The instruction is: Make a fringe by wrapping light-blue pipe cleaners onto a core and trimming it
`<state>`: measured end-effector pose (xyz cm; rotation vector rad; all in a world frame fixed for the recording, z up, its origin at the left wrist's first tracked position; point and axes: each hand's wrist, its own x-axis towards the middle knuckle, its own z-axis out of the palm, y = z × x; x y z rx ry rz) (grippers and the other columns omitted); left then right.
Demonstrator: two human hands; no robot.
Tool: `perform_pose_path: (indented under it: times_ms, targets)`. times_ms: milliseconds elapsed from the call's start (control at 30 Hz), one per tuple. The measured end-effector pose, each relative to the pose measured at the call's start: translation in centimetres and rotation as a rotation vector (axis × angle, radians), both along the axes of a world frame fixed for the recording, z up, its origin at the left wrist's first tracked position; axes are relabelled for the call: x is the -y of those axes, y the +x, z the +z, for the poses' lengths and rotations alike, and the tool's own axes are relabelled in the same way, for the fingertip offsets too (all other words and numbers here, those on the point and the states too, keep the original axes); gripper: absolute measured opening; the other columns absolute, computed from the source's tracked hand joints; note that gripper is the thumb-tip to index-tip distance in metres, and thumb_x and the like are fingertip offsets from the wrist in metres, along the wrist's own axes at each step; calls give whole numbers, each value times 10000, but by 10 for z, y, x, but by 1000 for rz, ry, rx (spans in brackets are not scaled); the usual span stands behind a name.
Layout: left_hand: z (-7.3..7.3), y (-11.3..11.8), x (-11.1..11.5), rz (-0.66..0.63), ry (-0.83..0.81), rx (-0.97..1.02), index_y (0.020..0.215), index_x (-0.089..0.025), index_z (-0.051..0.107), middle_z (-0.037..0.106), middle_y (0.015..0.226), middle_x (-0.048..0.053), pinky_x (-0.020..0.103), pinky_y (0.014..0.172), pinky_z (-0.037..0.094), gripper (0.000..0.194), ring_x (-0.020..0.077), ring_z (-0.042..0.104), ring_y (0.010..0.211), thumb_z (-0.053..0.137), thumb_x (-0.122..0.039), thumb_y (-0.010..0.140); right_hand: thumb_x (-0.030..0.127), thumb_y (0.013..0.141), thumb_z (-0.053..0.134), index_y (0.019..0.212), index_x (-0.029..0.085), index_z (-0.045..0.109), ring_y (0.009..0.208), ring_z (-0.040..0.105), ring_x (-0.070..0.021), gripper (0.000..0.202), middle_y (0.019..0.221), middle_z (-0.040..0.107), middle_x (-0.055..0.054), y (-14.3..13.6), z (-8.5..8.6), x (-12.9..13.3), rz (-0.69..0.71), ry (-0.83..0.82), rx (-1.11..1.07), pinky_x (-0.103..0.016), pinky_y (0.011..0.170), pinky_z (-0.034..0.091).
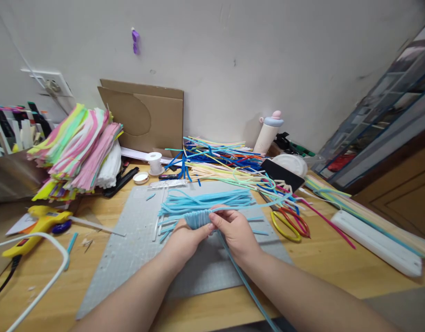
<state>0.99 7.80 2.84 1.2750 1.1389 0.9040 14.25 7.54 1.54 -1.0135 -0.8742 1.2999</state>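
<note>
A light blue bundle of wound pipe cleaners [197, 219] is held above the grey cutting mat [129, 258]. My left hand [185, 240] wraps round its left and lower side, thumb pressed on the front. At its right end my right hand [233, 229] pinches a blue strand, thumb against fingers. One long blue strand [245, 279] runs down from between the hands past the table's front edge; another extends right from the right fingers. Behind the hands, a pile of loose light blue pipe cleaners [212, 198] lies on the mat.
A yellow glue gun [43, 228] and white cable [56, 272] are at the left. Scissors with yellow handles [285, 228] lie right of the mat. Coloured pipe cleaners [219, 157], a bottle [268, 133] and cardboard [164, 115] stand or lie at the back. A white power strip [374, 242] is right.
</note>
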Motion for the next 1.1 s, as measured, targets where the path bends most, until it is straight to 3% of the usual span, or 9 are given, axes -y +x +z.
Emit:
perform_pose_path:
  times_ms: [467, 767, 1000, 1100]
  targets:
    - [-2, -1, 1, -19, -21, -23, 867, -196, 698, 711, 803, 27, 292, 671, 424, 287, 200, 614, 718, 693, -423, 692, 339, 612, 769, 694, 147, 619, 502, 528, -120, 257, 566, 579, 21, -1, 1, 1, 39, -30, -44, -262, 502, 461]
    - [-5, -1, 0, -37, -30, -55, 683, -168, 661, 674, 683, 28, 289, 652, 412, 282, 184, 593, 658, 675, -449, 699, 345, 604, 772, 671, 152, 603, 458, 522, -115, 264, 555, 564, 35, -2, 3, 3, 43, -21, -86, -263, 456, 457]
    - [4, 0, 3, -80, -101, 0, 776, -160, 669, 677, 704, 29, 294, 656, 433, 291, 186, 598, 663, 693, -434, 680, 339, 610, 768, 673, 150, 616, 494, 510, -103, 250, 576, 566, 29, -1, 4, 2, 38, -29, -61, -236, 477, 431]
    - [9, -1, 0, -159, -86, 75, 912, -159, 666, 691, 849, 55, 316, 754, 446, 369, 222, 617, 825, 703, -439, 675, 353, 607, 765, 678, 156, 645, 582, 548, -128, 242, 620, 615, 3, 4, 6, -3, 22, -23, -26, -258, 585, 458]
